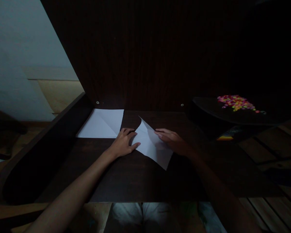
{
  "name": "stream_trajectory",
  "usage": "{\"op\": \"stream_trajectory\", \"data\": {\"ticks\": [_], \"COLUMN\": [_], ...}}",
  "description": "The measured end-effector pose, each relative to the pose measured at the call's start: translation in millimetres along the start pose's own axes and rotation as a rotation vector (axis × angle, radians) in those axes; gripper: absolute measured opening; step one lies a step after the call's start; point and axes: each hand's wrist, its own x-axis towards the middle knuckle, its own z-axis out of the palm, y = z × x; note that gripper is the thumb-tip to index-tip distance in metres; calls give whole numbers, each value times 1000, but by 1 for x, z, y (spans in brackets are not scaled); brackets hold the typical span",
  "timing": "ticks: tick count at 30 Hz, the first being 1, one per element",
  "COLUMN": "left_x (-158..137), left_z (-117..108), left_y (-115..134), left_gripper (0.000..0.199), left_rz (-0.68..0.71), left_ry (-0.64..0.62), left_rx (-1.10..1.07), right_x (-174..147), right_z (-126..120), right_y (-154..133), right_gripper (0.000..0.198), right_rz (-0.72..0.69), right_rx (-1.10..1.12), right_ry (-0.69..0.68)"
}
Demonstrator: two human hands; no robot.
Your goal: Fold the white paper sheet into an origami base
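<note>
White sheet (149,147) on dark worktop (121,184): left hand (123,142) holding its left side, right hand (169,139) its right edge.

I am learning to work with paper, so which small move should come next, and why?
Probably the right hand should gently flatten the sheet while the left hand steadies its edge: both hands are on it, and it looks bent near the far corner.

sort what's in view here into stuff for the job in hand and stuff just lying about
For the job:
- white sheet under the left hand and right hand
- dark tabletop
- white paper at left, probably

Lying about, it seems:
- colourful cluster at right, too blurred to name
</note>
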Motion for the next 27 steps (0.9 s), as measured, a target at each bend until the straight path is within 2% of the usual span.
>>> {"op": "stream_trajectory", "data": {"ticks": [4,7,10,13,17,20,23,27], "left_x": [1,0,-1,-1,0,0,1,0], "left_z": [2,2,3,4,3,4,8,15], "left_y": [5,10,16,23,33,37,39,41], "left_gripper": [48,51,58,67,75,84,102,117], "left_rz": [24,51,54,18,-43,-99,-156,-179], "left_ry": [-38,-53,-44,-66,-131,-143,-144,-181], "left_rx": [9,21,49,96,197,233,225,205], "right_x": [-1,-2,-2,-3,-9,-13,-15,-11], "right_z": [-5,-5,-6,-14,-29,-37,-41,-41], "right_y": [-6,-7,-5,-3,-1,1,3,4], "right_gripper": [46,46,50,58,70,80,90,96], "right_rz": [-73,-99,72,268,407,516,573,535], "right_rx": [175,201,225,386,689,776,818,976], "right_ry": [-33,-65,-7,12,-49,-143,-211,-183]}}
